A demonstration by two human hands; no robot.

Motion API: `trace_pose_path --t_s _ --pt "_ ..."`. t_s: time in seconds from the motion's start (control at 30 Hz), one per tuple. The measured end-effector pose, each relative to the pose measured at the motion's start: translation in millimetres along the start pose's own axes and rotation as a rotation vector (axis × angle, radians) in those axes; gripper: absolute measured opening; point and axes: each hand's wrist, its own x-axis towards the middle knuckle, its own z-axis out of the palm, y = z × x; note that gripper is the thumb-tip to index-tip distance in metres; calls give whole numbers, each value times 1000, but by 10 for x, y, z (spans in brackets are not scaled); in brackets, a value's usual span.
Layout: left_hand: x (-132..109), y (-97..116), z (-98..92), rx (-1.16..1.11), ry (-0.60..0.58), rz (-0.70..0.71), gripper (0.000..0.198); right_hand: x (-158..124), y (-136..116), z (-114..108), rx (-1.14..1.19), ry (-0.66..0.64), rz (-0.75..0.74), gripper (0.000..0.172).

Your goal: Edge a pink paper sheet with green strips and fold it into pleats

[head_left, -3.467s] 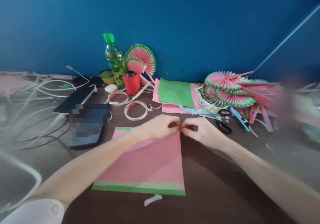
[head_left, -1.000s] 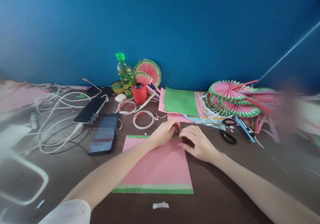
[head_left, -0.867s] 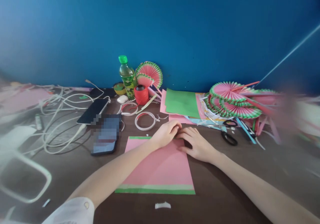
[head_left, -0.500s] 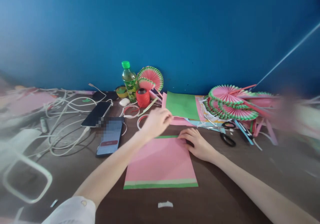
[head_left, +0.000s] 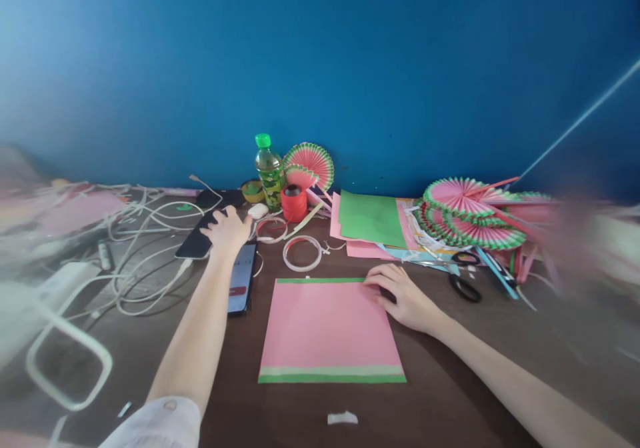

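Observation:
A pink sheet of paper with green strips along its far and near edges lies flat in front of me. My right hand rests on its far right corner, fingers stretched out and holding nothing. Over to the left, my left hand is spread above or on a dark phone with a white cable plugged in; whether it touches cannot be told. A second phone with a lit screen is partly hidden by my left forearm. A roll of tape lies beyond the paper.
Behind stand a green-capped bottle, a red spool and a pleated paper fan. Green paper tops a stack near the blue wall. Scissors and several fans are right; tangled white cables cover the left.
My left hand has moved left from above the paper's far edge to the dark phone, and its fingers have spread. The tape roll is now uncovered. My right hand stays on the paper's corner.

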Motion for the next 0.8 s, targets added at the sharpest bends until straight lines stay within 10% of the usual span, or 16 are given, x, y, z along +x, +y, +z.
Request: trace_pose_path --t_s 0.23,0.57,0.8 --pt "-298 377 -35 -82 138 346 41 3 -12 0 5 12 9 19" --pt "-901 689 -204 -228 -698 939 19 26 5 3 -14 48 48 31" --pt "-1008 717 -42 -1 -740 1027 22 14 20 42 -123 80 84 23"
